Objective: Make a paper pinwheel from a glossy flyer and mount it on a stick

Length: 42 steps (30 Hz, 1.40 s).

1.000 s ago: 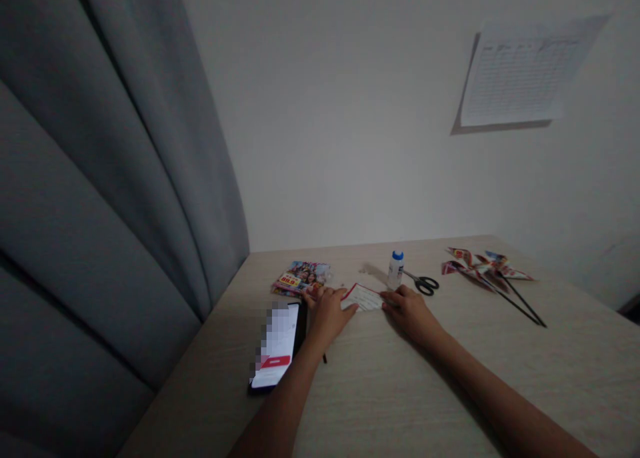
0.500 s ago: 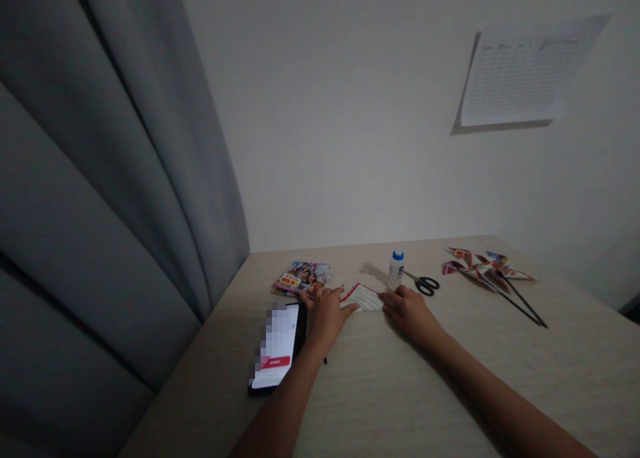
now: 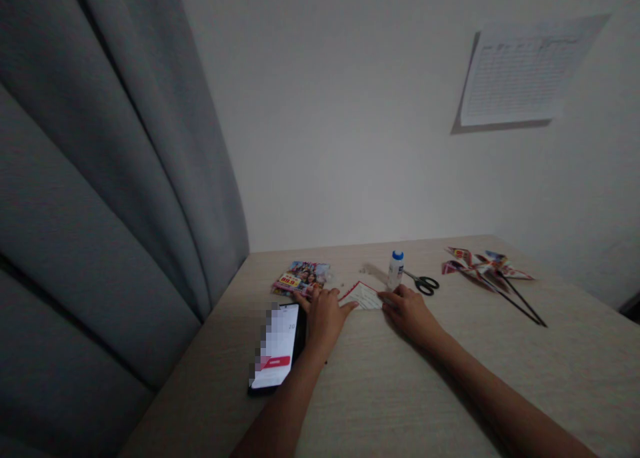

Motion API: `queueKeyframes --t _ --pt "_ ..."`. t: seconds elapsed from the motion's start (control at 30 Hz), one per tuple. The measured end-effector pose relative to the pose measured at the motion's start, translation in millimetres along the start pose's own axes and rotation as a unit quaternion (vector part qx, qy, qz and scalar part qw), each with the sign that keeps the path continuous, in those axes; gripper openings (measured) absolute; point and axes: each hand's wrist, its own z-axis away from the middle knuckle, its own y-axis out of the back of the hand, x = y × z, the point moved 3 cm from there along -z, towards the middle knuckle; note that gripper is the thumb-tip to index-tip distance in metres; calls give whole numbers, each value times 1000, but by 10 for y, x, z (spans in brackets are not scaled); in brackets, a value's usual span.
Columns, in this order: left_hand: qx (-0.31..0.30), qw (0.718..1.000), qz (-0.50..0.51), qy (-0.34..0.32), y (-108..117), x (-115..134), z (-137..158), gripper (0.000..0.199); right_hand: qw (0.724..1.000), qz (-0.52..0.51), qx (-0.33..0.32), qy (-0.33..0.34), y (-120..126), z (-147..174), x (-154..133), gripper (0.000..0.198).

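Note:
A folded sheet of paper (image 3: 365, 297), white with printed lines and a red upper edge, lies on the table as a low triangle. The thumb and a finger of my left hand (image 3: 325, 315) close around its left corner, with the other fingers reaching toward the magazines. At the right corner, the bent fingers of my right hand (image 3: 407, 311) grip the paper. Just behind that hand stands a glue bottle (image 3: 396, 269) with a blue cap. Black-handled scissors (image 3: 427, 285) lie beside the bottle, their blades partly behind it.
A phone (image 3: 275, 351) with a lit screen lies beside my left forearm. Colourful printed leaflets (image 3: 303, 277) are stacked behind my left hand. Paper pinwheels (image 3: 485, 265) on dark sticks lie at the right. A grey curtain (image 3: 150, 145) borders the left; a printed sheet (image 3: 520, 78) hangs on the wall.
Almost nothing moves. Both hands stay at the paper's corners, and the phone screen's content differs slightly.

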Motion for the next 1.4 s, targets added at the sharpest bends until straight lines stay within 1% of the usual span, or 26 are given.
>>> queueKeyframes --t 0.3,0.6,0.83,1.13,1.4 --pt "18 1000 4 1 -2 -2 -4 44 1000 11 2 -4 3 7 -26 38" --pt "12 1000 17 -5 -58 -25 -11 42 1000 24 -6 -7 -25 0 -17 38" --pt "3 1000 23 -6 -49 -22 -2 42 999 27 -10 -17 -16 -2 -36 37" --pt "-10 999 4 -33 -52 -5 25 34 999 31 -15 -23 21 17 -74 38" --pt "-19 999 -12 -34 -29 12 11 32 999 38 -18 -22 1 -1 -61 38"
